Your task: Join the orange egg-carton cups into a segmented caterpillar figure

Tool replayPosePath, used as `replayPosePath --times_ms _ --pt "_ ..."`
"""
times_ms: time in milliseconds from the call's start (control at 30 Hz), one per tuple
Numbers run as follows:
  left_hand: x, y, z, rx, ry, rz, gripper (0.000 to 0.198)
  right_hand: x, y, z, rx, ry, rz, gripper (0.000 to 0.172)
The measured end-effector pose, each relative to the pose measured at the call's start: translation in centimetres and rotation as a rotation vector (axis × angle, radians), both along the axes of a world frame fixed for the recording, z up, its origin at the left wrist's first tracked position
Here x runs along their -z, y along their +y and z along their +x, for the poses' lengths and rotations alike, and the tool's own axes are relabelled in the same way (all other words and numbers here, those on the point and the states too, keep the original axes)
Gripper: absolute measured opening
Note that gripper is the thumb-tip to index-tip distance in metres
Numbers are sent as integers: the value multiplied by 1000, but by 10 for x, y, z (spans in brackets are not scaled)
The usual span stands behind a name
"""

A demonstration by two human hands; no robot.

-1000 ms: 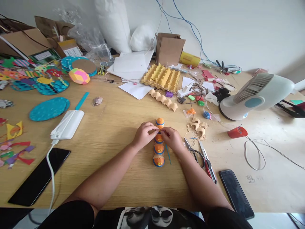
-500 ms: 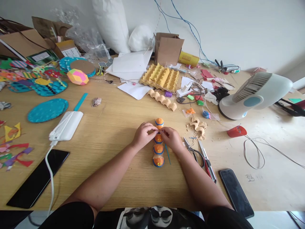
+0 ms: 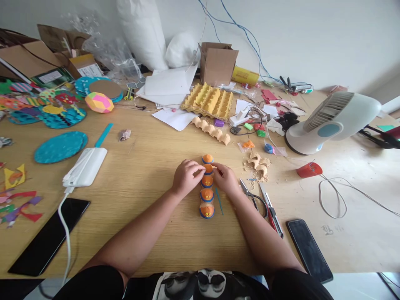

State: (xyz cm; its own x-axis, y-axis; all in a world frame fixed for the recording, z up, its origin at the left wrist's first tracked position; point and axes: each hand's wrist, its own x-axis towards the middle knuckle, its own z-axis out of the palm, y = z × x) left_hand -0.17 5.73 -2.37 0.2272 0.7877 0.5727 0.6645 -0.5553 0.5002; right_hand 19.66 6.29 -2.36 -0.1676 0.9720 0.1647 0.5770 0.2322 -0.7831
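Observation:
In front of me a strip of egg-carton cups (image 3: 207,196) stands in a line away from my body. Its domes are orange with blue bands round the bottom, and the nearer ones carry small yellow eyes. My left hand (image 3: 188,177) is closed at the left side of the second dome from the far end, thumb and forefinger against it. My right hand (image 3: 225,179) is at the same dome's right side, its fingers bent in a pinch; anything between those fingertips is too small to make out. A thin blue strip (image 3: 219,202) lies right of the cups.
Scissors (image 3: 254,198) and a red utility knife (image 3: 271,212) lie beside my right forearm, near a phone (image 3: 309,250). Carton scraps (image 3: 258,164) and clay bits are farther off. A fan (image 3: 331,121) stands right; a white power bank (image 3: 86,166) lies left.
My fingertips have moved slightly apart at the second far dome, so more of its orange top shows. The view has shifted a little; the strip stays in place.

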Motion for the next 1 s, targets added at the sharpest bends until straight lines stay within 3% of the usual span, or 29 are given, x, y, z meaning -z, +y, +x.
replayPosePath --times_ms 1000 --pt "1 1 0 -3 44 7 16 -3 -3 -2 -20 5 -8 33"
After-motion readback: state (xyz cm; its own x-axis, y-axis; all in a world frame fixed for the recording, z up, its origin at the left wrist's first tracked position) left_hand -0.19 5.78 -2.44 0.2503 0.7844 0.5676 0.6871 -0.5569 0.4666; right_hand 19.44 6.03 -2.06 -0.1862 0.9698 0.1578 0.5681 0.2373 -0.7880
